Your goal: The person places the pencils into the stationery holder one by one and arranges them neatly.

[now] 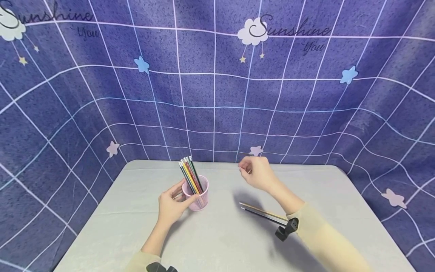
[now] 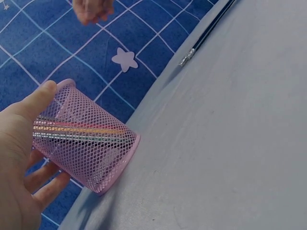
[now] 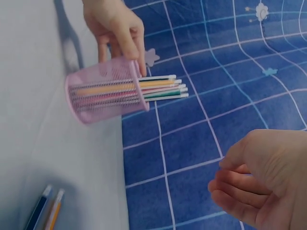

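A pink mesh pencil cup point(image 1: 200, 204) stands on the table with several striped pencils point(image 1: 190, 175) leaning inside, their eraser ends up. My left hand point(image 1: 171, 206) holds the cup from its left side, the thumb by the rim and the fingers round the far side, as the left wrist view point(image 2: 21, 158) also shows. Above the table to the right hovers my right hand point(image 1: 258, 173), fingers loosely bent and nothing between them. Beneath its forearm lie a yellow pencil point(image 1: 259, 209) and a dark pencil point(image 1: 258, 213), side by side and partly hidden by the arm.
A pale grey cloth covers the table point(image 1: 217, 241). Behind it hangs a blue-purple curtain point(image 1: 217, 90) with a white grid, stars and clouds, which also closes in both sides.
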`<state>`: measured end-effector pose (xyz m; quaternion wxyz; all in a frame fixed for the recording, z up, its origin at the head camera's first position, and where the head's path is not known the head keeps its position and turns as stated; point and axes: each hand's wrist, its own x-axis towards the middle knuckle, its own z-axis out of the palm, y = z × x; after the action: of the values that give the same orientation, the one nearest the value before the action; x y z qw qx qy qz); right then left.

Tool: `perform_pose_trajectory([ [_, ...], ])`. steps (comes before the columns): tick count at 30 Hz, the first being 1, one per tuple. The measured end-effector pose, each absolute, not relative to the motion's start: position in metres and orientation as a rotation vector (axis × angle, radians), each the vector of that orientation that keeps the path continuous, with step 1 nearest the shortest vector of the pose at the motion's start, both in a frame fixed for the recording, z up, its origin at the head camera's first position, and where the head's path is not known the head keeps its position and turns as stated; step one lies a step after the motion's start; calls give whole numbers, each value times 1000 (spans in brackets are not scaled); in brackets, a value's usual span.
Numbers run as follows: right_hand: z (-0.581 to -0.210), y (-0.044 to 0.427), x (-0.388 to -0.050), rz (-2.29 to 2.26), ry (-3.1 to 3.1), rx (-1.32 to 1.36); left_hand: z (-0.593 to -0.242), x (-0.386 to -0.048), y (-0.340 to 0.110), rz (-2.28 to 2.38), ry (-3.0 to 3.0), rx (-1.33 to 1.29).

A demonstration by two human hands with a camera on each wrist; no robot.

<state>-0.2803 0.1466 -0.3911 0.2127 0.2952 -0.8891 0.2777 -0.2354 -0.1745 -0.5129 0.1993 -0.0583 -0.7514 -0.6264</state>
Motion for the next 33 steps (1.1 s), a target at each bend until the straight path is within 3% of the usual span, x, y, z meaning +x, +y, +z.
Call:
perform_pose_trajectory([
  [23,-439,204,-265,759,-2666,769,-513,-235,-176,-1757,-2108,-170],
  [33,-474,217,-248,690,-2849,942,-511,-232,-176,-1771,-2103,-174],
])
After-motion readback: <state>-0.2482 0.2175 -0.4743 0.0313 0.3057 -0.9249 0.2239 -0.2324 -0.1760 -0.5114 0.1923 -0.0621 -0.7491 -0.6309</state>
